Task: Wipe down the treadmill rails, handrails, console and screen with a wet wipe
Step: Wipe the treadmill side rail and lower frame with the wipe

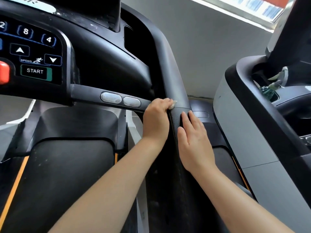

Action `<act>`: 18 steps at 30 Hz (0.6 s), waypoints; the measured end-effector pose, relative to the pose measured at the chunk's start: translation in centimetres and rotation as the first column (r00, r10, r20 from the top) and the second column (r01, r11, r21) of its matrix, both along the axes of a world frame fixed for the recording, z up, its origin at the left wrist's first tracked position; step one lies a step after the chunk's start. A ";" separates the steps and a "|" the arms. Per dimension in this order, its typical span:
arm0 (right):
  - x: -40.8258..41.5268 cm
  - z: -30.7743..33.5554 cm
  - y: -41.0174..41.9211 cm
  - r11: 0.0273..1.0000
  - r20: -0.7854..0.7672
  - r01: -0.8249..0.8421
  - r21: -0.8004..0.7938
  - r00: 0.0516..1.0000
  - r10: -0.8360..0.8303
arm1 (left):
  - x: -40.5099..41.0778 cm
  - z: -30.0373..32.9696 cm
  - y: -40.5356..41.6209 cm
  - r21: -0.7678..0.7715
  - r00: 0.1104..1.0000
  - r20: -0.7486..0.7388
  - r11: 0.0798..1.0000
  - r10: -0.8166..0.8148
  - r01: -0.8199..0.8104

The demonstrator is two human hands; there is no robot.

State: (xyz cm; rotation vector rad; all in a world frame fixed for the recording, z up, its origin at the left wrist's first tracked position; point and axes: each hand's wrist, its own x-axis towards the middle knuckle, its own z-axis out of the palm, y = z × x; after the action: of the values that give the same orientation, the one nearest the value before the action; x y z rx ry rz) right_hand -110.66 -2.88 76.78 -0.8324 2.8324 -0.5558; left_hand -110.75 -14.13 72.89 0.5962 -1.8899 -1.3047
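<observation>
- Grey wall [210,52] fills the background, with a bright window strip [249,7] at the top right.
- Another treadmill [249,118], grey and black, stands close by on the right; a spray bottle [276,81] sits in its console pocket.
- The near treadmill's console [94,52] spreads across the upper left, with a keypad [35,52] showing 8, 4, arrow keys, SPEED and a START button [35,71]; a red stop button [3,73] is cut off at the left edge.
- A short crossbar [87,93] runs out from below the keypad and carries two oval metal pads [120,99] side by side.
- The black handrail [175,81] slopes down from the console's right edge toward the bottom of the view, passing between both forearms.
- The left hand [156,118] is curled with its fingers [165,102] holding a crumpled white wet wipe [173,104], pressed against the handrail's left side just where the crossbar meets it; only a small part of the wipe shows.
- The right hand [193,142] lies flat on the handrail's top, just below the left hand, its fingers [186,118] straight and together, holding nothing.
- The black running belt [64,182], with an orange stripe [15,185] along its left edge, lies below.
</observation>
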 end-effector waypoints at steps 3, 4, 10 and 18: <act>-0.1 -0.1 0.0 1.000 0.008 0.006 -0.014 1.000 -0.005 | 3.9 -1.7 3.3 -0.071 0.998 -0.053 0.997 0.031 -0.035; -0.1 -0.2 0.0 1.000 0.013 0.005 -0.023 1.000 -0.004 | 5.6 -2.0 4.7 -0.038 0.997 -0.071 0.999 0.016 -0.019; -0.1 -0.3 0.1 0.994 0.037 0.027 -0.106 0.999 -0.023 | 5.1 -1.7 3.7 -0.065 0.997 -0.064 0.997 -0.052 0.048; 0.1 0.2 0.0 0.961 0.113 0.085 -0.263 0.992 -0.057 | 7.6 -2.0 5.5 -0.035 0.996 -0.011 0.995 -0.091 0.090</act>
State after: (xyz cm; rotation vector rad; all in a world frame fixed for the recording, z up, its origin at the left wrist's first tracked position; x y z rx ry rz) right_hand -110.52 -2.89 77.02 -0.7182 2.7382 -0.9793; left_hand -103.17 -8.60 70.89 0.4882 -1.9446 -1.3271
